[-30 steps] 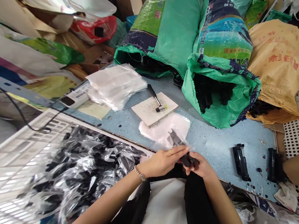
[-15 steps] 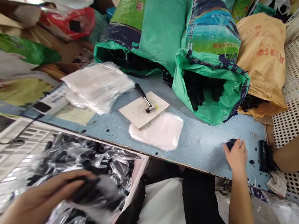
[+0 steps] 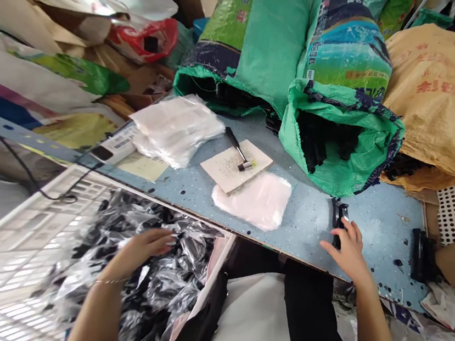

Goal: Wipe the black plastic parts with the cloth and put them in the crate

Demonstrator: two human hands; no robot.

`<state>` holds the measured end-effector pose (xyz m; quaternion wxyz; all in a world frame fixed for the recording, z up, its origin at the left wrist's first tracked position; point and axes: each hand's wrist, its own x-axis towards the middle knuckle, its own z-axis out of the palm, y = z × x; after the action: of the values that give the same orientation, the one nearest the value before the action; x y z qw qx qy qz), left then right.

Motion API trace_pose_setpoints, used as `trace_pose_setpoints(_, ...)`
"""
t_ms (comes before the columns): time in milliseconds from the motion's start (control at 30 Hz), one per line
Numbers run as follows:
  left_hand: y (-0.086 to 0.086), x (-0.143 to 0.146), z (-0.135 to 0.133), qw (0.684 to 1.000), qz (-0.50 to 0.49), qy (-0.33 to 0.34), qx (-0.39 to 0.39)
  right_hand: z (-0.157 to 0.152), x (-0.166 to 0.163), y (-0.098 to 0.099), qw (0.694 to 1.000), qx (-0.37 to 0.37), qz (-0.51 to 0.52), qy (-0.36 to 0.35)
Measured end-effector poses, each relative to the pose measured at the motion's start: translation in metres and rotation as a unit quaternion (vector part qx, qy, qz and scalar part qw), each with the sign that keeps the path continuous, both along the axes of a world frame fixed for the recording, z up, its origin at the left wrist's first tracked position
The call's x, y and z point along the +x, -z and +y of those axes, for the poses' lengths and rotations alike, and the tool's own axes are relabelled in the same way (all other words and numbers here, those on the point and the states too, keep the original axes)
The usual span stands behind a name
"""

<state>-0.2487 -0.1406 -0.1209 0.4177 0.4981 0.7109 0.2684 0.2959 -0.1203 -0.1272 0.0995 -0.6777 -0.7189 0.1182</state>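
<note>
My left hand [image 3: 148, 245] is over the white plastic crate, its fingers stretched out and holding nothing that I can see. Beneath it lie many black parts in clear plastic bags [image 3: 180, 286]. On the blue bench, my right hand [image 3: 348, 250] has its thumb and fingers spread around the near end of a long black plastic part [image 3: 337, 210]. The fingers hide some of that part; they lie loosely at it, without a visible grip.
A hammer [image 3: 238, 148] rests on a small board [image 3: 226, 178], beside flat clear bags [image 3: 257, 202] and another bag stack [image 3: 179, 126]. Open green sacks [image 3: 380, 139] and a yellow sack [image 3: 431, 96] hold black parts. Another black part [image 3: 420, 255] lies right. The crate [image 3: 58, 194] stands front left.
My left hand has let go of a bagged black part over the crate and moved forward. My right hand's fingers have spread, and more of the black part shows. The view has shifted left.
</note>
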Motion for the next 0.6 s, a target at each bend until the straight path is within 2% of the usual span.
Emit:
trace_pose_setpoints(33,-0.004,0.033,0.015,0.998,-0.06,0.034,-0.016,-0.001,0.001,0.005,0.999,0.032,0.006,0.038)
trace_pose_setpoints(67,-0.008,0.068,0.03,0.992,-0.113,0.06,0.004,-0.002,0.001,0.009,0.995,0.06,0.008,0.073)
trace_pose_setpoints(133,-0.009,0.139,0.059,0.979,-0.15,0.102,0.093,-0.002,0.005,0.015,0.989,0.084,0.0,0.124)
trace_pose_setpoints(200,-0.006,0.196,0.084,0.975,-0.051,0.118,0.179,-0.002,0.012,0.016,0.985,0.059,-0.01,0.163)
trace_pose_setpoints(233,-0.003,0.217,0.094,0.972,0.017,0.129,0.197,-0.001,0.016,0.014,0.982,0.036,-0.002,0.185)
trace_pose_setpoints(267,0.001,0.23,0.102,0.966,0.076,0.139,0.202,-0.001,0.019,0.011,0.978,0.008,0.027,0.207)
trace_pose_setpoints(333,0.008,0.238,0.112,0.96,0.127,0.165,0.184,0.002,0.018,0.002,0.954,-0.033,0.162,0.251)
trace_pose_setpoints(367,0.01,0.235,0.115,0.961,0.12,0.179,0.172,0.005,0.012,-0.003,0.927,-0.044,0.263,0.262)
trace_pose_setpoints(400,0.013,0.23,0.117,0.962,0.102,0.191,0.164,0.009,0.0,-0.008,0.888,-0.051,0.377,0.26)
trace_pose_setpoints(433,0.014,0.223,0.119,0.963,0.081,0.202,0.159,0.015,-0.015,-0.013,0.835,-0.056,0.49,0.246)
trace_pose_setpoints(500,0.016,0.214,0.12,0.964,0.052,0.212,0.154,0.031,-0.056,-0.021,0.707,-0.074,0.676,0.193)
trace_pose_setpoints(567,0.017,0.21,0.122,0.967,0.038,0.199,0.158,0.051,-0.1,-0.024,0.592,-0.111,0.783,0.153)
trace_pose_setpoints(600,0.016,0.21,0.122,0.968,0.032,0.188,0.164,0.062,-0.12,-0.024,0.551,-0.129,0.812,0.141)
